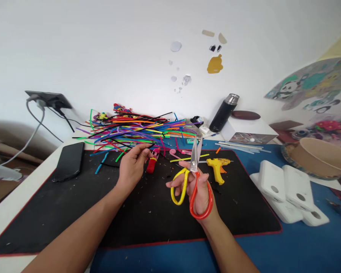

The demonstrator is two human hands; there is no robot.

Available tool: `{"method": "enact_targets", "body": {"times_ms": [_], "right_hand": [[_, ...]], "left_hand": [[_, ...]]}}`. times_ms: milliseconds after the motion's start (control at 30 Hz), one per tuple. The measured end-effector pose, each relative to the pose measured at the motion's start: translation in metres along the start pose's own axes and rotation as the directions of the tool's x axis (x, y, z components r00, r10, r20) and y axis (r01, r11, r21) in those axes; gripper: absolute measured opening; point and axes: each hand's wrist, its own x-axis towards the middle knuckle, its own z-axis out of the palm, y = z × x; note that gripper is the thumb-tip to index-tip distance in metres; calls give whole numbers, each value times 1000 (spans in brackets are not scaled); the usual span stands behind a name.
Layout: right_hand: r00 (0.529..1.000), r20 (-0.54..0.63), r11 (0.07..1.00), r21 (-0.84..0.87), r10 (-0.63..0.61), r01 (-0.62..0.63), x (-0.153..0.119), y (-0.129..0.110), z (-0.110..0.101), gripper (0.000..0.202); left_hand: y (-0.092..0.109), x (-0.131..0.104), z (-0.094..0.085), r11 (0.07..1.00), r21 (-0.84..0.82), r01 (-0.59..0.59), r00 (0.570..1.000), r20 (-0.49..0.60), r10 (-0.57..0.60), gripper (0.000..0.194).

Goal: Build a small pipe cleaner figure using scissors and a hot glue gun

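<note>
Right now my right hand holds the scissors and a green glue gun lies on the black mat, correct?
Green is wrong: in the head view, your right hand holds the scissors and a yellow glue gun lies on the black mat.

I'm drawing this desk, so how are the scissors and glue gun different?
The scissors have one red and one yellow handle; the glue gun has a yellow body and orange trigger. The scissors are held up with their blades apart, while the glue gun lies on the black mat. Both have some yellow.
</note>
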Motion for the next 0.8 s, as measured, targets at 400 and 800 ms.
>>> {"method": "enact_targets", "body": {"times_ms": [400,800], "right_hand": [[996,-30,996,33,84,-83,0,2,-6,68],[991,-127,995,88,50,-39,4,-7,-9,58]], "left_hand": [[3,-6,1,995,80,-53,996,69,47,24],[3,-9,0,981,133,-140,987,92,129,20]]}}
